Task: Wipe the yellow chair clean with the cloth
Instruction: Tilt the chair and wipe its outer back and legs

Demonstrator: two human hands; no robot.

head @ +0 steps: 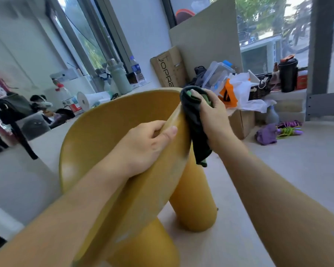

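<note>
Glossy yellow plastic chair, tilted: left hand grips its rim; right hand presses dark green-lined cloth there. Brown cardboard box, lettered "JOPRE".

Chair rim under cloth

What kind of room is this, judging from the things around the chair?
Probably an informal workspace or storeroom: a cardboard box against the wall, a paper towel roll and bottles on the window ledge.

1 chair; 1 cloth; 2 hands
</note>
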